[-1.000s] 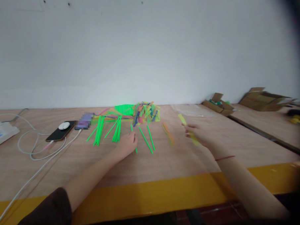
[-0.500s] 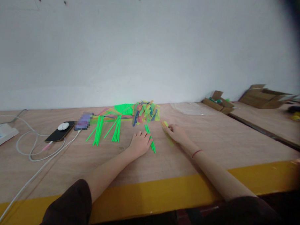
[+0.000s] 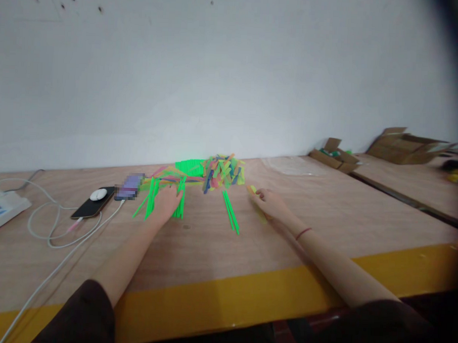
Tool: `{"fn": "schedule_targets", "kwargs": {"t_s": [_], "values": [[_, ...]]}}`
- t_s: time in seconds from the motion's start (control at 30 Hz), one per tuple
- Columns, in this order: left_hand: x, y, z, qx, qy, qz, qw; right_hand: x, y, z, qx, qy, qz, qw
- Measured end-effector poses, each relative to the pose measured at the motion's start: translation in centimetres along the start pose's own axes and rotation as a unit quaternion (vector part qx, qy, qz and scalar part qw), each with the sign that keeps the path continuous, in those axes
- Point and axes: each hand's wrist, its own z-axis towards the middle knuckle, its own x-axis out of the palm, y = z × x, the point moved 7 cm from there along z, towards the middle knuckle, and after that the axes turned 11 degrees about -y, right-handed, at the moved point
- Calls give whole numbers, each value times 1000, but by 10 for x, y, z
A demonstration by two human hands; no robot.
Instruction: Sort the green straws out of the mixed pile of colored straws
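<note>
My left hand lies over the table between two groups of green sticks, its fingertips near the right-hand group; whether it grips any is blurred. The left-hand group shows beside my wrist. My right hand is closed on yellow and orange strips at the table surface. Between the hands lie a few green sticks. Behind them rises a heap of coloured strips, next to a block of green sticks by the wall.
At left are a black phone with a white mouse on it, a second phone, white cables and a power strip. Cardboard boxes and a clear plastic sheet are at the back right.
My left hand has moved left, away from the middle green sticks to the groups at left. My right hand has hardly moved and still holds the strips.
</note>
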Motion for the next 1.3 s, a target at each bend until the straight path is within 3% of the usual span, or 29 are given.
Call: {"fn": "schedule_targets", "kwargs": {"t_s": [0.13, 0.5, 0.6, 0.7, 0.77, 0.83, 0.9, 0.97, 1.03, 1.17, 1.23, 1.3], "values": [[-2, -10, -6, 19, -25, -1, 1000, 1, 3, 1, -15, -1, -2, 1000], [1, -21, -6, 60, -4, 35, 998, -4, 8, 3, -10, 11, -8, 1000], [-10, -25, -7, 76, -52, 53, 994, -17, 16, 3, -10, -10, 19, 1000], [-29, -47, -16, 141, -111, 34, 983, -35, 33, 4, 15, -40, 133, 990], [-41, -72, -27, 194, -123, -16, 973, -37, 50, 3, 50, -2, 290, 956], [-49, -97, -40, 234, -108, -75, 963, -31, 73, -3, 72, 82, 432, 895], [-54, -116, -52, 248, -81, -120, 958, -28, 92, -10, 72, 153, 509, 844], [-56, -125, -63, 244, -48, -158, 956, -28, 98, -17, 73, 193, 537, 818], [-55, -122, -70, 221, -20, -194, 956, -34, 83, -17, 103, 186, 551, 807], [-42, -95, -71, 135, 7, -250, 959, -57, 10, -5, 201, 36, 534, 820], [-26, -89, -66, 109, 41, -240, 964, -60, -19, -3, 229, 11, 477, 849], [-8, -94, -59, 106, 89, -200, 970, -55, -34, -4, 222, 8, 401, 889]]}}
